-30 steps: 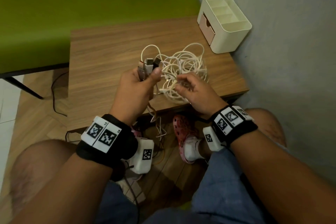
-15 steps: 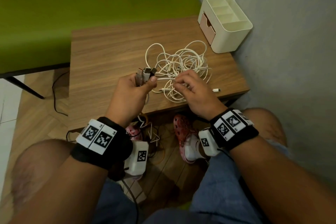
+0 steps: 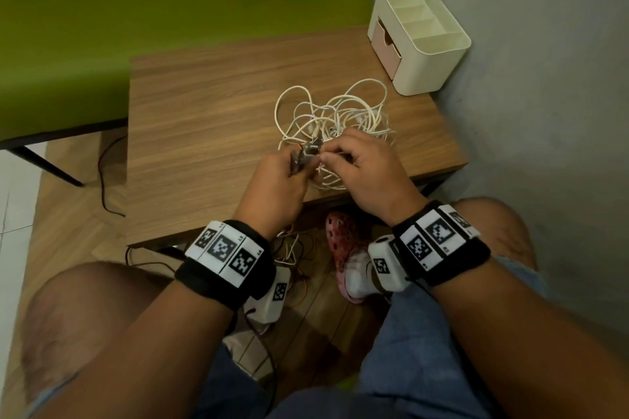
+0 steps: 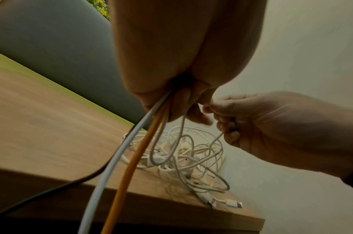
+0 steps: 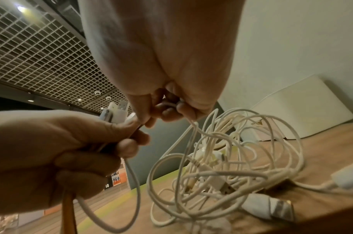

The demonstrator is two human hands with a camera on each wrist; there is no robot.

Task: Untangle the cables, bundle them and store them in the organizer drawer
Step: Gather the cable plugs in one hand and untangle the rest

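A tangle of white cables (image 3: 335,119) (image 4: 188,156) (image 5: 227,159) lies on the wooden table (image 3: 204,119) near its front edge. My left hand (image 3: 279,180) (image 5: 57,152) grips a bunch of cable ends with USB plugs (image 3: 308,153) (image 5: 116,113) sticking up; white and orange cables (image 4: 131,158) hang down from its fist. My right hand (image 3: 357,167) (image 4: 257,126) pinches a thin white cable right beside the plugs, above the tangle. The cream organizer (image 3: 418,34) with a pink drawer (image 3: 384,44), which looks closed, stands at the table's far right corner.
A grey wall (image 3: 544,78) runs along the table's right side. A green surface (image 3: 136,10) lies behind the table. A loose white connector (image 4: 233,203) lies at the table's front edge. Under the table are a pink shoe (image 3: 343,248) and more cables on the floor.
Both hands have come together over the tangle. My right hand moved left and now pinches a cable right beside the plugs in my left hand, which shifted right.
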